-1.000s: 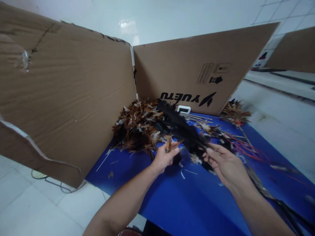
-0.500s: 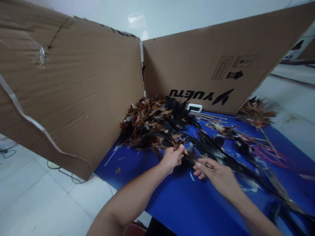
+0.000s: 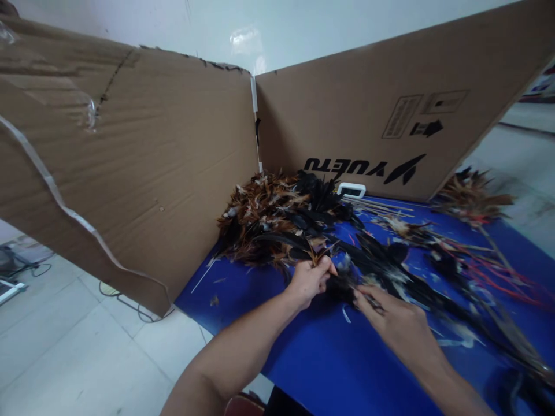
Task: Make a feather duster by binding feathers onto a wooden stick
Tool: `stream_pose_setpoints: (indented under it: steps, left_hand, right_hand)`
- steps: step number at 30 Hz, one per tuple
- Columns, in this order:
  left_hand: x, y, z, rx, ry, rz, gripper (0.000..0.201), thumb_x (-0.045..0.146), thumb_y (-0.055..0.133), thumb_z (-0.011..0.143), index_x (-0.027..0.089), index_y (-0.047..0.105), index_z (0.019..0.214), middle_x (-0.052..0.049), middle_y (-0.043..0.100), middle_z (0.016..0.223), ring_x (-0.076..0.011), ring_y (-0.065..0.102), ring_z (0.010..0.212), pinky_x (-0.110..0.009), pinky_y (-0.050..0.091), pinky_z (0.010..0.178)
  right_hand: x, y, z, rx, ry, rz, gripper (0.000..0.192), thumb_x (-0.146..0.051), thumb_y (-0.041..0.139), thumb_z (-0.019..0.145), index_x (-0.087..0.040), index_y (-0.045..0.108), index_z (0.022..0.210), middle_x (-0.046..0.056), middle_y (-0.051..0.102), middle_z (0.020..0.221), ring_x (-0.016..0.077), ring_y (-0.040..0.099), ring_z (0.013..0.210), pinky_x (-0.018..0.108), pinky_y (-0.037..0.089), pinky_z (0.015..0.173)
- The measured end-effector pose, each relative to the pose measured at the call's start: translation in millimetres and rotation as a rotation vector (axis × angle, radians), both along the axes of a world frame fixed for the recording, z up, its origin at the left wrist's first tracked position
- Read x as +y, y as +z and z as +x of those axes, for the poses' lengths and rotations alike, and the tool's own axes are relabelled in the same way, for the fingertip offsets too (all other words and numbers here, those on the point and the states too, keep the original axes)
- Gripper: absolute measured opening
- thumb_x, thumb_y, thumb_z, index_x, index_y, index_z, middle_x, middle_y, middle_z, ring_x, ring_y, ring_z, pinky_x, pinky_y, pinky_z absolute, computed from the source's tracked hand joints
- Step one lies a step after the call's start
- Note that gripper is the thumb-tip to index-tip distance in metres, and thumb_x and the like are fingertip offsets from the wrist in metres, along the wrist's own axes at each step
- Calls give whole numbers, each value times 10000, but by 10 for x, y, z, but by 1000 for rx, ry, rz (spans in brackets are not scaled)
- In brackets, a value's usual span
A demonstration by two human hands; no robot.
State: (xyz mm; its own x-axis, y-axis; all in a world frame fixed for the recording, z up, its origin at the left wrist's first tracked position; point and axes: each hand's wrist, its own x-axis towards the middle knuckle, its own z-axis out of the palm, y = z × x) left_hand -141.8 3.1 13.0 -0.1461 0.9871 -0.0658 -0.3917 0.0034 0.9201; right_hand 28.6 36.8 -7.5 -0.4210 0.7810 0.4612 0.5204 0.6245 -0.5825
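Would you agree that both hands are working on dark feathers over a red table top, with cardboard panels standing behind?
Not quite: the head view shows a blue table top, not red. Both the left hand and right hand work on black feathers before the brown cardboard panels.

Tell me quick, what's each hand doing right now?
Left hand: closed, pinching a small tuft of brown and black feathers.
Right hand: fingers on the dark black feathers; grip cannot be told.
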Motion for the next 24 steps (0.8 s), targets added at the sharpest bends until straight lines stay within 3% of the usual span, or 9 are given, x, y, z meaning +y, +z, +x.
stream_pose_setpoints:
  steps: [4, 9, 15, 19, 24]
  left_hand:
    - [-12, 13, 11, 31, 13, 25, 540, 679, 607, 620, 148, 512, 625, 106, 220, 432, -23, 164, 366, -194, 124, 373]
    - [-26, 16, 45, 85, 39, 24, 558, 693, 616, 595, 143, 521, 601, 104, 210, 429, -22, 171, 370, -196, 132, 381]
    - [-29, 19, 56, 57, 86, 56, 550, 682, 627, 595, 143, 515, 584, 107, 203, 417, -17, 153, 361, -195, 119, 365]
    - [-30, 41, 39, 28, 82, 66, 533, 660, 643, 601, 143, 511, 583, 106, 209, 413, -15, 162, 354, -184, 119, 355]
    - [-38, 118, -57, -24, 44, 83, 467, 590, 642, 673, 144, 512, 629, 112, 192, 420, -14, 145, 346, -165, 126, 341]
  right_hand:
    - [-19, 0, 18, -66, -7, 22, 208, -339, 491, 790, -234, 666, 823, 28, 707, 700, 193, 652, 565, 286, 468, 554]
    - [-74, 68, -41, -289, -161, 260, 198, -240, 478, 791, -215, 639, 679, 29, 679, 639, 157, 618, 537, 243, 387, 531]
    - [-49, 78, -77, -285, -206, 398, 210, -210, 460, 791, -196, 594, 630, -3, 645, 582, 122, 574, 468, 239, 315, 493]
    - [-44, 77, -54, -255, -191, 280, 197, -228, 464, 791, -199, 601, 653, -7, 632, 571, 123, 578, 483, 231, 341, 507]
    - [34, 121, 94, -141, -59, -47, 185, -317, 478, 812, -227, 635, 778, -22, 638, 602, 128, 582, 517, 223, 418, 543]
